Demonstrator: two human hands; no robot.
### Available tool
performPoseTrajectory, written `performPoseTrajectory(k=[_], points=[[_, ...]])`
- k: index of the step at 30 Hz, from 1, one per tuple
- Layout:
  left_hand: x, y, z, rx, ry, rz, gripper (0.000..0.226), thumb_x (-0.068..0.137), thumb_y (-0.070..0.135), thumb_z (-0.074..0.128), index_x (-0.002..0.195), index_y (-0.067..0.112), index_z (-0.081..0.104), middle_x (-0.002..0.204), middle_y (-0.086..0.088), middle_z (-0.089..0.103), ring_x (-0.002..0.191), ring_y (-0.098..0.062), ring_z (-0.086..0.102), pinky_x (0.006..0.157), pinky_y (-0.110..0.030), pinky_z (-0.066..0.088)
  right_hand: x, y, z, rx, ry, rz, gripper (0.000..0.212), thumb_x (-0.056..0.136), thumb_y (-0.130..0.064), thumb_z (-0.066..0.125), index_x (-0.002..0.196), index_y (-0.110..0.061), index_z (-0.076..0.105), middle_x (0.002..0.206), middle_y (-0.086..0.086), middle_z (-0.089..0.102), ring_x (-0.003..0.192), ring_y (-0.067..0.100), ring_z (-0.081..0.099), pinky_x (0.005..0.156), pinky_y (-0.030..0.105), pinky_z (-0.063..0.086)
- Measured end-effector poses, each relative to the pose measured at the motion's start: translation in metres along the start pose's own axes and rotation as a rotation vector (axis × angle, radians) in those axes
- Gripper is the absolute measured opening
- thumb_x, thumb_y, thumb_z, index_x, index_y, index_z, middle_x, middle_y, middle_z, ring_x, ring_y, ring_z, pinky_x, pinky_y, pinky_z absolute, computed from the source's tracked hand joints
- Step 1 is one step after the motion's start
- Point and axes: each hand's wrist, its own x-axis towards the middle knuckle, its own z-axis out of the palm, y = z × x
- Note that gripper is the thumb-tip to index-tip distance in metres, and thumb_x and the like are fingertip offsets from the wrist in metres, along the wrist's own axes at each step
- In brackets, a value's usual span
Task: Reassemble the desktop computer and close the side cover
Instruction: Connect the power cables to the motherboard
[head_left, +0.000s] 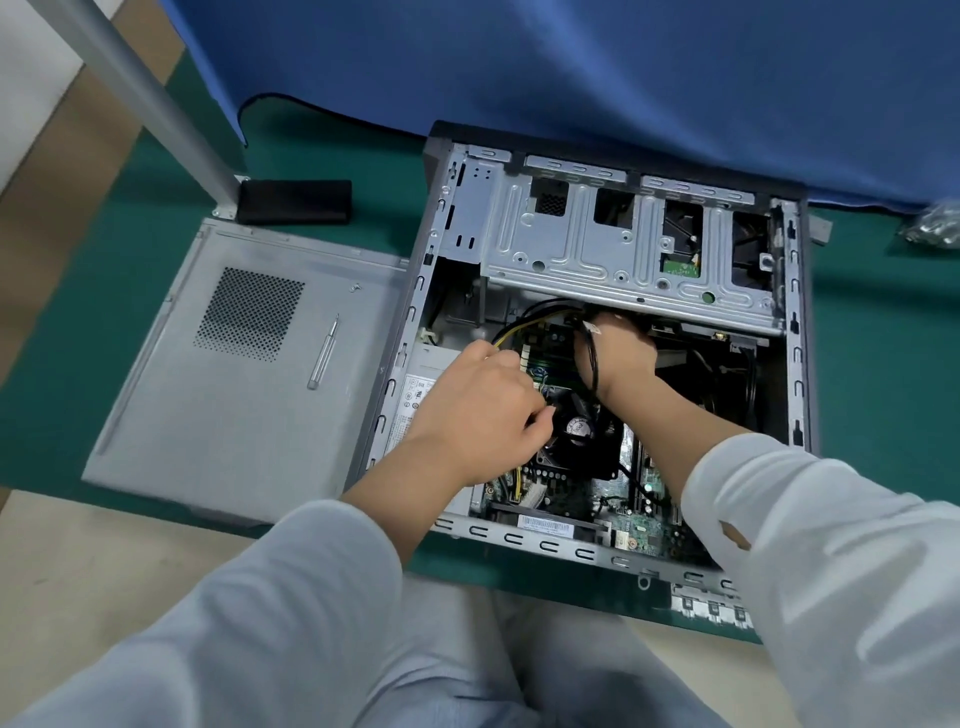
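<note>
The open grey metal desktop computer case (613, 332) lies on its side on the green-covered counter (130, 332), its interior facing up. Inside, a silver stamped-metal drive cage (623, 249) spans the far part, and a green motherboard (618, 514) with a black round cooler fan (579, 431) fills the near part. A grey power supply box with a white label (415, 389) sits along the case's left wall.

The left hand (478, 410) reaches in over the power supply, its fingers (535, 421) curled at the left edge of the cooler fan; what they pinch, if anything, is hidden by the hand itself. The right hand (618, 353) is deeper in, just under the near edge of the drive cage, its fingers out of sight beneath the cage lip, so I cannot tell whether they grip. A bundle of black cables (589, 358) runs across the back of that wrist, and a yellow and black wire loop (519, 322) arcs between the two hands. Both arms wear light grey sleeves (291, 587).

Just left of the case, touching its side, lies the removed grey metal side cover with a perforated vent patch (249, 374). A slim screwdriver with a clear handle (323, 353) rests on the cover, right of the vent. Beyond the cover sits a flat black rectangular block (296, 201), beside the foot of a slanted silver metal post (140, 88). A blue cloth (571, 67) drapes behind the case, and a small heap of clear plastic bags (935, 223) lies at the far right edge.
</note>
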Motion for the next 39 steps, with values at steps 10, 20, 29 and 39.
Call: performPoseTrajectory(k=[10,20,29,39], points=[[0.000,-0.001,0.000,-0.024,-0.012,0.023,0.042,0.093,0.044,0.032,0.062,0.027,0.055,0.066,0.012,0.060,0.073,-0.008,0.042,0.080,-0.028,0.027,-0.037,0.014,-0.018,0.281,-0.136,-0.228,0.028,0.099,-0.024,0.045,0.079,-0.008,0.055,0.073,0.007,0.052,0.084,0.029,0.054,0.065,0.028,0.031],[0.000,0.010,-0.006,0.096,-0.169,0.127,0.024,0.097,0.029,0.044,0.119,0.031,0.053,0.103,0.011,0.067,0.099,-0.014,0.060,0.106,-0.042,0.019,-0.094,0.073,-0.027,0.109,-0.156,-0.587,0.019,0.092,-0.029,0.057,0.107,-0.022,0.067,0.133,0.000,0.044,0.126,0.023,0.028,0.110,0.032,0.021],[0.018,0.060,-0.006,-0.968,-0.570,-0.400,0.036,0.084,0.033,0.065,0.118,0.032,0.056,0.123,0.003,0.051,0.116,-0.014,0.047,0.098,-0.033,0.039,-0.123,0.095,-0.031,0.028,-0.335,-0.393,0.021,0.098,-0.025,0.043,0.113,-0.021,0.056,0.108,0.003,0.032,0.098,0.023,0.037,0.093,0.038,0.039],[0.006,0.060,-0.007,-0.834,-0.262,-0.700,0.039,0.091,0.019,0.057,0.124,0.014,0.037,0.065,0.005,0.070,0.036,0.002,0.045,0.039,-0.019,0.038,-0.118,0.089,-0.040,0.068,-0.478,-0.344,0.046,0.089,0.005,0.041,0.116,-0.021,0.067,0.118,0.004,0.063,0.077,0.015,0.059,0.072,0.026,0.049]])
